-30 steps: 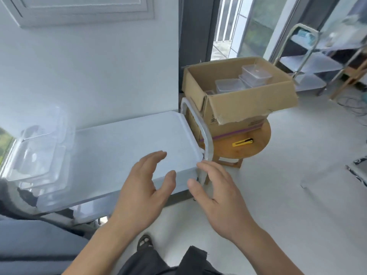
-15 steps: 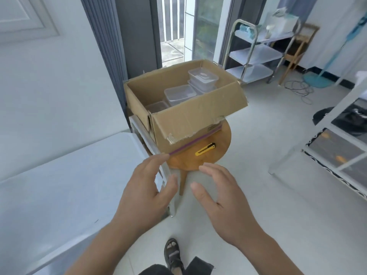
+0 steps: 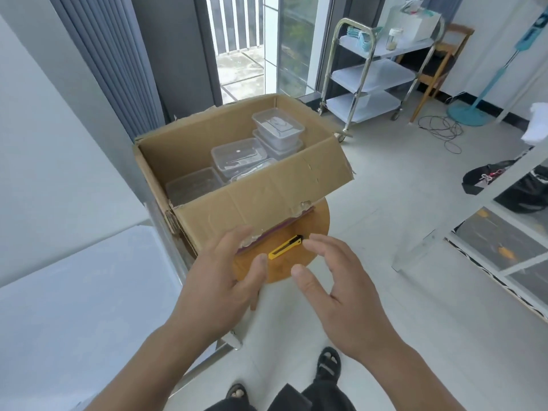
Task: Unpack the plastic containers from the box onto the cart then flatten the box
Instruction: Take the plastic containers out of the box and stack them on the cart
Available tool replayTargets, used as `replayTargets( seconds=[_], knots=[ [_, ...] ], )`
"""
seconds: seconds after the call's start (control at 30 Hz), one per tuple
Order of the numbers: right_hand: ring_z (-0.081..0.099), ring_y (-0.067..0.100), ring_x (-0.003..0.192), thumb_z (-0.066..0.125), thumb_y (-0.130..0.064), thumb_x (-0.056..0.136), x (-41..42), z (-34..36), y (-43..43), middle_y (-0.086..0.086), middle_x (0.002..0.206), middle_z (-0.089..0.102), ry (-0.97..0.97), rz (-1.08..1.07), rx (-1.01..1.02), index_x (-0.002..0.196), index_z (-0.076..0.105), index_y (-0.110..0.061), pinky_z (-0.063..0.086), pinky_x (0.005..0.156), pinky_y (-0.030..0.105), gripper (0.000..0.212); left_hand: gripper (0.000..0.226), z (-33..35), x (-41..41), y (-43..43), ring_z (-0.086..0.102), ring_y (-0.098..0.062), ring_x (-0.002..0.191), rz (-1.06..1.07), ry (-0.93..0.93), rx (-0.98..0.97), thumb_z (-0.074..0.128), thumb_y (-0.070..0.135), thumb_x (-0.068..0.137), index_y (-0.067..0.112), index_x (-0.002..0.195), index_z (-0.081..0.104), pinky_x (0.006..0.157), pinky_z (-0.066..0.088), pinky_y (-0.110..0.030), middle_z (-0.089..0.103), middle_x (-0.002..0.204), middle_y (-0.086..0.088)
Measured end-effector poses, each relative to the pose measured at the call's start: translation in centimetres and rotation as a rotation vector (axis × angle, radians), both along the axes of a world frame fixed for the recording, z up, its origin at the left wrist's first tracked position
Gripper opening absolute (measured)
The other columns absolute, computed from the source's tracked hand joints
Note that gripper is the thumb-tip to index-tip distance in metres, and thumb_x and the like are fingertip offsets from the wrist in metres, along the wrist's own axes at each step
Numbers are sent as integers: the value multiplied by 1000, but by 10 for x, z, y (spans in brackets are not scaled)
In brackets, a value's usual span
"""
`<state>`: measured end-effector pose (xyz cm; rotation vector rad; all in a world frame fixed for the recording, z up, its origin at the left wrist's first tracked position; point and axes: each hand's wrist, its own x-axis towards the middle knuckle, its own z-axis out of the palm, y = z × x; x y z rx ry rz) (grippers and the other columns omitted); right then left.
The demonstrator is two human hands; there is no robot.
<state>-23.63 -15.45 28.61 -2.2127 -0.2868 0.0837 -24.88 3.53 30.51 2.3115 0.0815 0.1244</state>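
Tiled room: left hand (image 3: pixel 225 280) and right hand (image 3: pixel 335 295) hover empty, fingers spread, before the box (image 3: pixel 261 203) of plastic containers (image 3: pixel 237 157); perched on a small stool (image 3: pixel 320 221), it may tip if tugged.

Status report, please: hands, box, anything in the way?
Left hand, right hand open, empty, near box. Containers inside box. Yellow cutter on stool between hands.

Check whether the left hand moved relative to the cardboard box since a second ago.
Yes. The left hand went forward from the cart end toward the cardboard box; its fingertips are now at the box's lower front edge.
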Motion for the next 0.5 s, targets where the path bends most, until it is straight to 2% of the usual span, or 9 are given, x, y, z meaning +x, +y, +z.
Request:
replayTargets(
  seconds=[0.1, 0.2, 0.3, 0.4, 0.43, 0.5],
  knots=[
    [31, -12, 133, 40, -66, 88, 34, -1, -24, -31, 138, 38, 3, 64, 8, 133, 48, -39, 26, 98, 5, 53, 45, -1, 26, -25, 47, -3, 122, 55, 3, -4, 56, 40, 94, 32, 138, 50, 99, 42, -24, 50, 135, 21],
    [31, -13, 132, 37, -69, 87, 69, 3, -49, -33, 137, 38, -10, 151, 6, 133, 49, -39, 26, 98, 4, 56, 44, 3, 48, -51, 51, -7, 123, 145, -18, -43, 57, 39, 94, 32, 137, 51, 100, 48, -38, 51, 136, 20],
    [33, -11, 132, 37, -68, 86, 105, 6, -68, -31, 137, 41, -16, 208, 13, 131, 50, -38, 26, 98, 1, 56, 44, 4, 67, -73, 51, -6, 123, 201, -27, -35, 57, 42, 94, 31, 137, 52, 101, 47, -38, 50, 134, 22],
    [32, -15, 130, 42, -64, 88, 136, 6, -72, -33, 134, 40, 5, 270, 19, 130, 50, -40, 25, 95, -2, 49, 43, 2, 76, -81, 59, -11, 109, 270, -10, -44, 58, 41, 93, 32, 135, 52, 99, 48, -35, 50, 133, 25],
    [32, -15, 129, 42, -64, 88, 145, 5, -71, -34, 134, 39, 8, 295, 17, 131, 51, -39, 26, 95, 0, 50, 43, 1, 79, -81, 58, -9, 108, 296, -7, -39, 58, 40, 93, 32, 135, 53, 99, 46, -31, 50, 132, 27],
    [34, -12, 130, 40, -67, 87, 164, 3, -64, -32, 136, 41, 0, 339, 21, 132, 52, -36, 30, 99, 7, 55, 42, -2, 85, -78, 49, 1, 118, 350, 10, -28, 59, 37, 93, 31, 135, 54, 100, 40, -21, 48, 131, 29]
  ],
)
